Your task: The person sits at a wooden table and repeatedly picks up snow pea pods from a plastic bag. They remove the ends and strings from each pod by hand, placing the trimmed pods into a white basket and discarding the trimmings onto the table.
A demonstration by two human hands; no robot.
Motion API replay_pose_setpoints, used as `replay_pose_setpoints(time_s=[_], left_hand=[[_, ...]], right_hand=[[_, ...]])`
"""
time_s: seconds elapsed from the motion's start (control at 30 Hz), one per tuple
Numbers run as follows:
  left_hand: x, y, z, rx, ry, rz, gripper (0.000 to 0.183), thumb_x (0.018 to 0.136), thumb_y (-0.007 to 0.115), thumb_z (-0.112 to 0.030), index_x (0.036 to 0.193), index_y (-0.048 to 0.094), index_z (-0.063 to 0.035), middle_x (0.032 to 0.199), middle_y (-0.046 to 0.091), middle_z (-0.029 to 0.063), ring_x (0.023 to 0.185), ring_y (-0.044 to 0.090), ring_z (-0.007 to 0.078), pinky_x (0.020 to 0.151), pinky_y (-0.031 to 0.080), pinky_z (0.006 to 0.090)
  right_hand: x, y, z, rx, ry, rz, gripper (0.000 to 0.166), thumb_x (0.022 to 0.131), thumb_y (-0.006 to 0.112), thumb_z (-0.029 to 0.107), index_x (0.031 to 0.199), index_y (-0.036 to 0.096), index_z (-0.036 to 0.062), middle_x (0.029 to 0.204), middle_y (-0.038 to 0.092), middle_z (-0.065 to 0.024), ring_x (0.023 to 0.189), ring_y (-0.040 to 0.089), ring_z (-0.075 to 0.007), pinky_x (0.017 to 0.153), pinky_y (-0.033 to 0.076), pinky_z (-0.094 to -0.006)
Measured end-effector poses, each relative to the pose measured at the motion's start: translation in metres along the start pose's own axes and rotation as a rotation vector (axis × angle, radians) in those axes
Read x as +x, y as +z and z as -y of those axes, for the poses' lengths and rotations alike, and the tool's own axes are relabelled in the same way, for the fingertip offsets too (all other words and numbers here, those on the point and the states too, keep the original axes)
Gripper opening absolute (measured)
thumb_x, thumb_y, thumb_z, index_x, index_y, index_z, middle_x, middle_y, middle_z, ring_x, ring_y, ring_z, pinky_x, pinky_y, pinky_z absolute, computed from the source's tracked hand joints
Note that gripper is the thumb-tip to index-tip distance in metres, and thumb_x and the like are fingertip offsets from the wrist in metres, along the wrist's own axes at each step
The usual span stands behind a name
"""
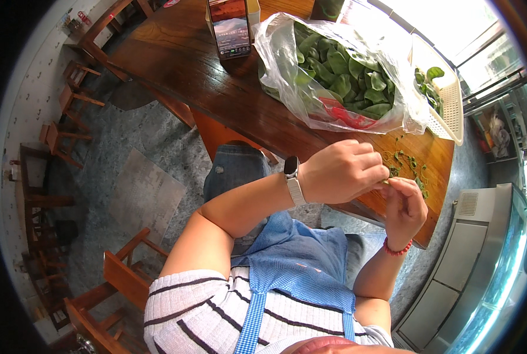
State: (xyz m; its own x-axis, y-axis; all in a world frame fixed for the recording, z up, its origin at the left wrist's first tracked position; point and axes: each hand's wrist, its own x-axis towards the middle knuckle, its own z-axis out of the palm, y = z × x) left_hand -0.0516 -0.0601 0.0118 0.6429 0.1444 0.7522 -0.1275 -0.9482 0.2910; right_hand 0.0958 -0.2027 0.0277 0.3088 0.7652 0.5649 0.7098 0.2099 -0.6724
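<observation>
My left hand (345, 170), below a wrist watch with a pale band, is curled with its fingertips pinched on a small greenish piece of plant (385, 181). My right hand (405, 201), with a red bead bracelet at the wrist, meets it there, thumb and index finger pinched at the same piece. Both hands are over the near right part of the wooden table (170, 57). Behind them lies an open clear plastic bag (285, 88) full of green leaves (341, 73). Thin green trimmings (405, 161) are scattered on the wood just beyond my fingers.
A cream plastic basket (454, 101) with a few leafy stems stands right of the bag. A smartphone (231, 31) is propped upright against a box at the back. Wooden stools (71, 99) and chairs are at left; a glass-fronted cabinet (498, 265) is at right.
</observation>
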Motion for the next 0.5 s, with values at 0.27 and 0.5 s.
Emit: replay_pose_setpoints(time_s=[0.27, 0.5], left_hand=[[-0.003, 0.004, -0.012, 0.145, 0.084, 0.011, 0.021, 0.077, 0.067, -0.015, 0.097, 0.065, -0.0074, 0.08, 0.056, 0.0, 0.077, 0.059, 0.0154, 0.064, 0.047, 0.0289], [-0.008, 0.019, -0.016, 0.131, 0.068, -0.117, 0.025, 0.076, 0.067, -0.015, 0.099, 0.067, -0.0038, 0.079, 0.058, 0.0011, 0.071, 0.06, 0.0163, 0.059, 0.05, 0.0296]], right_hand=[[-0.012, 0.002, -0.002, 0.112, 0.096, -0.05, 0.019, 0.075, 0.062, -0.018, 0.086, 0.062, -0.0017, 0.084, 0.067, -0.0121, 0.072, 0.065, -0.0157, 0.065, 0.053, -0.0247], [-0.014, 0.015, -0.004, 0.392, 0.256, -0.179, 0.016, 0.081, 0.053, -0.017, 0.086, 0.059, -0.0032, 0.088, 0.065, -0.011, 0.069, 0.059, -0.0109, 0.062, 0.051, -0.0222]])
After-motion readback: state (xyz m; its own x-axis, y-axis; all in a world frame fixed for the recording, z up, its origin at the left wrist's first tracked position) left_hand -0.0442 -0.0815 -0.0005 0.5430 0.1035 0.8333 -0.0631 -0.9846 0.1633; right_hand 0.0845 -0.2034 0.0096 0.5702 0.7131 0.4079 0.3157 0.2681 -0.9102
